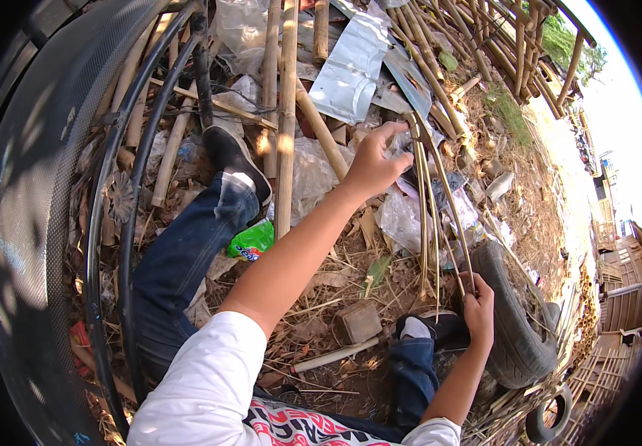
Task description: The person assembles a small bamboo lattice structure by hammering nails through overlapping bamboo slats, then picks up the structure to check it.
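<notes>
Several thin bamboo strips point(423, 215) stand in front of me, gathered at their upper end and fanning apart lower down. My left hand point(377, 165) reaches out beside that upper end. Its thumb and index finger are apart, with the tips at or against the strips; whether they touch is unclear. Lower and to the right, my right hand point(478, 308) is closed around the near end of a long bamboo strip point(451, 201) that slopes up to the gathered end. The other fingers of my left hand are partly hidden.
A worn tyre point(510, 320) lies right of my right hand. Bamboo poles point(287, 111), grey sheets point(351, 70), plastic bags and a green wrapper point(251, 241) litter the ground. A brick-like block point(357, 322) sits between my legs. Black metal tubing point(129, 193) and a mesh panel point(35, 223) border the left.
</notes>
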`<state>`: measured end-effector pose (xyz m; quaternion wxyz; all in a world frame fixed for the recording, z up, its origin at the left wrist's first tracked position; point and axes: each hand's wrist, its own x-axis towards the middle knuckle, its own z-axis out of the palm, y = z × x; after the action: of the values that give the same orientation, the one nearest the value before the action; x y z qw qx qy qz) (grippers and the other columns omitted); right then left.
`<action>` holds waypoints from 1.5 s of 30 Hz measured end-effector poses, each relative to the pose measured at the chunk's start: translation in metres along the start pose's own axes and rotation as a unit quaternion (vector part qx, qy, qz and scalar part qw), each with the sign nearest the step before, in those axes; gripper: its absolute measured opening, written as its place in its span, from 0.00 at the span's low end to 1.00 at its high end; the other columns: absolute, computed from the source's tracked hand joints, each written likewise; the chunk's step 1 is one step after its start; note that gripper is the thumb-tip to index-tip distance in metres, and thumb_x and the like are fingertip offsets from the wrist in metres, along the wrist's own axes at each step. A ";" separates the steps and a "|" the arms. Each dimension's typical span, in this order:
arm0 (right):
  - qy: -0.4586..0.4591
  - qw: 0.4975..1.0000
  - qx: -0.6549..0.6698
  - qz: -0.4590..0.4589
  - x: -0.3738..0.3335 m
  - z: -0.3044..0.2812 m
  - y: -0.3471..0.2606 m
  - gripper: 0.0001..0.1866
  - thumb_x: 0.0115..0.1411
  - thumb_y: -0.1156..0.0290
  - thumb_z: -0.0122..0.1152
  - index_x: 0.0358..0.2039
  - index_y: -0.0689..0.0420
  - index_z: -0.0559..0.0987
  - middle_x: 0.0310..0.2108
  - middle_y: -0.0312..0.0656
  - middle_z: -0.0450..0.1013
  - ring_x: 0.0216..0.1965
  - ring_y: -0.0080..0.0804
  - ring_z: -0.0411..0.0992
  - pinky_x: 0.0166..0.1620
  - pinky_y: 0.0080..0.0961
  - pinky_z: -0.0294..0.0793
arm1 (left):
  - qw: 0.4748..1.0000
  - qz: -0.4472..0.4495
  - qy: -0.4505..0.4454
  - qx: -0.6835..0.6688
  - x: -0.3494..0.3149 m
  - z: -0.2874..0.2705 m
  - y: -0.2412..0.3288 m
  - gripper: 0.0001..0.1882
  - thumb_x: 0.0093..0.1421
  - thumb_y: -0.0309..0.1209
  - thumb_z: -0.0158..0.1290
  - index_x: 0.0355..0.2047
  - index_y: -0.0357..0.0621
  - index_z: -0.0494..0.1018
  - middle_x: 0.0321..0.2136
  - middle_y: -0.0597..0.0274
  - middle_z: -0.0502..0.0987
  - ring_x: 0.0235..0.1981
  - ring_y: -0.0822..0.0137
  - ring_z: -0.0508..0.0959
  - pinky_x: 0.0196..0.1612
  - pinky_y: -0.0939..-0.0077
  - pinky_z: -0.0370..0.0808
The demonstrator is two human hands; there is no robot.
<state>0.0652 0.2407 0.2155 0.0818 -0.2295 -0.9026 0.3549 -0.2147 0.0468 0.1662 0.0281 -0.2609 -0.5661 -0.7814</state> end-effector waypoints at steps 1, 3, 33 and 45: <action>0.001 1.000 0.001 0.001 0.001 -0.004 0.001 0.20 0.46 0.84 0.39 0.38 0.63 0.76 0.21 0.30 0.62 0.23 0.17 0.56 0.27 0.18 0.55 | 0.997 -0.042 -0.021 -0.063 0.004 -0.003 -0.002 0.25 0.52 0.27 0.58 0.50 0.31 0.69 0.47 0.52 0.74 0.53 0.67 0.71 0.56 0.71 0.66; -0.028 0.998 -0.036 0.030 0.002 -0.009 0.003 0.19 0.45 0.84 0.42 0.38 0.66 0.75 0.24 0.40 0.70 0.29 0.22 0.67 0.34 0.20 0.67 | 0.981 -0.112 -0.045 -0.151 0.007 -0.011 -0.005 0.21 0.56 0.30 0.56 0.49 0.36 0.71 0.43 0.61 0.77 0.48 0.74 0.73 0.51 0.71 0.68; -0.108 0.994 0.000 -0.025 -0.034 0.076 0.031 0.24 0.43 0.78 0.58 0.45 0.63 0.72 0.34 0.58 0.73 0.39 0.57 0.71 0.42 0.39 0.71 | 0.826 -0.470 -0.294 0.106 0.085 -0.088 -0.048 0.22 0.61 0.43 0.52 0.47 0.39 0.73 0.35 0.62 0.79 0.38 0.70 0.78 0.41 0.74 0.76; -0.038 0.998 0.035 -0.039 -0.047 0.013 -0.004 0.20 0.42 0.82 0.51 0.39 0.65 0.75 0.32 0.56 0.73 0.35 0.54 0.71 0.40 0.38 0.70 | 0.893 -0.373 -0.190 -0.168 0.061 -0.072 0.042 0.15 0.59 0.40 0.52 0.39 0.42 0.74 0.28 0.64 0.78 0.26 0.70 0.79 0.27 0.76 0.78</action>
<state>0.1011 0.2083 0.2089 0.0695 -0.1779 -0.9000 0.3917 -0.2804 -0.0182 0.2139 -0.4175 -0.1745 -0.4768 -0.7536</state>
